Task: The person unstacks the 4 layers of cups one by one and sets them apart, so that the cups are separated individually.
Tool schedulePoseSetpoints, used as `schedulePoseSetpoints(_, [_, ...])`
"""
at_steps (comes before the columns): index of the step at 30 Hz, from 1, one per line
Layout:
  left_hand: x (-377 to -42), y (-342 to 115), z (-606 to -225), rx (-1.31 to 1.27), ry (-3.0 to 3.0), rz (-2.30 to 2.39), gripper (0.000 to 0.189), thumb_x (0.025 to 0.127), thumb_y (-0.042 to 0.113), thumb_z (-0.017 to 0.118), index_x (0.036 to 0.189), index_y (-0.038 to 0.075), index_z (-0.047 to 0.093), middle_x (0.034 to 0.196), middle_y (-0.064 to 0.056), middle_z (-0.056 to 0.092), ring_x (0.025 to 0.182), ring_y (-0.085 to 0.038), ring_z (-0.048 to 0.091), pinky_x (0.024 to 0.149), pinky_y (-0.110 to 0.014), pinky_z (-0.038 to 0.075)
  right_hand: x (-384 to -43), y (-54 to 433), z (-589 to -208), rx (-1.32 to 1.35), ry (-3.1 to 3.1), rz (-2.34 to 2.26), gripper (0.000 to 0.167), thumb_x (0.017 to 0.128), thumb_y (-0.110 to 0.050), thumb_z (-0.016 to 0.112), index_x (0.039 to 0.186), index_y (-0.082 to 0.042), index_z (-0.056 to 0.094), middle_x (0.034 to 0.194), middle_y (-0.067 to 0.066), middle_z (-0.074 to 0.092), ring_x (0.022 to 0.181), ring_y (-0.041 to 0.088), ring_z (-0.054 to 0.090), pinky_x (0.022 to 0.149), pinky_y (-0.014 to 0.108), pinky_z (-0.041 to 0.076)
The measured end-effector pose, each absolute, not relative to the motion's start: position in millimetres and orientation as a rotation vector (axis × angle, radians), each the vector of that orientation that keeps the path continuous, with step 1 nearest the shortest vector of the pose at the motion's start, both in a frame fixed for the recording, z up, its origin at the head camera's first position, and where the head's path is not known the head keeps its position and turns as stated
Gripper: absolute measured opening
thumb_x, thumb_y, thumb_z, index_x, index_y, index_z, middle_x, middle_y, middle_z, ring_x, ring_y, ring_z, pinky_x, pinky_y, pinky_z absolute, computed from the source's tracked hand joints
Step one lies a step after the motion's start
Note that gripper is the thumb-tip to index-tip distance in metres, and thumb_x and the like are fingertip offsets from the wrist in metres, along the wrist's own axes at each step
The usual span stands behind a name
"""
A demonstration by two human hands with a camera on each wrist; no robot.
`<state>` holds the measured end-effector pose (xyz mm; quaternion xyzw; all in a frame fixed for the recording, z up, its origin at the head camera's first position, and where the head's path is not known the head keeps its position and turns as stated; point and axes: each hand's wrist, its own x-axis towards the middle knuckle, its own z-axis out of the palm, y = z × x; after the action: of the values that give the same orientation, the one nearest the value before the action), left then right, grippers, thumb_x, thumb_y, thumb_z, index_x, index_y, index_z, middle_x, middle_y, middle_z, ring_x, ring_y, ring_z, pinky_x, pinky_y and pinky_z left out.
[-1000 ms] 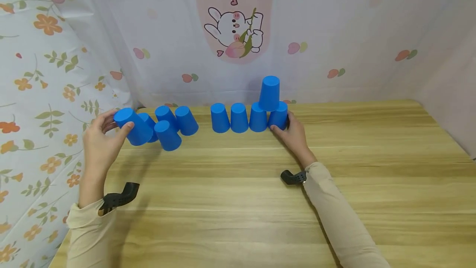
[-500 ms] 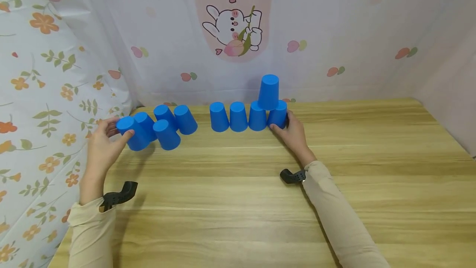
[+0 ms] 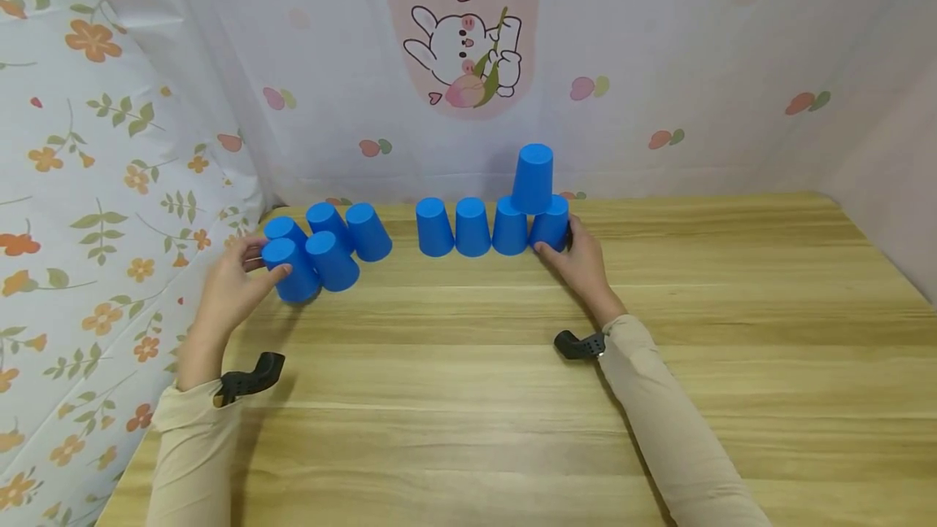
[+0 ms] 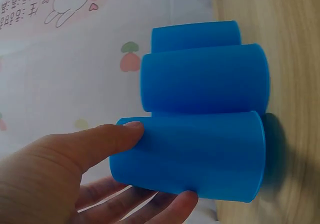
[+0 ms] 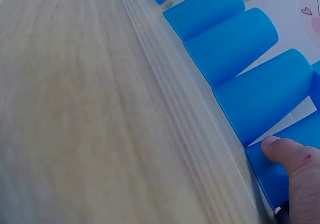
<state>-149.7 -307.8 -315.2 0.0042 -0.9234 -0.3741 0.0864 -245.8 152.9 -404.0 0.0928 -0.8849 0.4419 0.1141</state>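
Observation:
My left hand grips an upside-down blue cup, thumb on one side and fingers on the other. This cup is at the front left of a cluster of blue cups, close against the neighbouring cup. Whether its rim touches the table cannot be made out. At the right end of a row of upside-down cups, my right hand holds the last cup, its thumb low on the side. One more cup stands upside down across the tops of the two rightmost row cups.
The row continues left with a cup and another cup. A gap separates it from the left cluster, which includes a back cup. The wooden table meets a printed curtain behind the cups. Another curtain hangs at the left.
My left hand has lowered its cup and moved it right, toward the viewer's side of the cluster, up against the cups there. My right hand stays on its cup.

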Motion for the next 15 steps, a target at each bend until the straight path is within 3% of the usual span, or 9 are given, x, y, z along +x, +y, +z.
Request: schedulePoseSetpoints(15, [-151.5,-305.5,-324.7,-0.086,-2.728,-1.116,0.052,0.09,0.012,0.062,0.128,-0.014,0.038,0.125,-0.037,0.043,0.113,-0.054,0.044,0.089,-0.059,0.04,-247.5,153.5,-405.6,0.311,-2.581,1.301,0.068,0.087,-0.021,0.067,0.138,0.006,0.032,0.134,0.027,0.044,0.122,0.04,0.044,0.1,0.051,0.035])
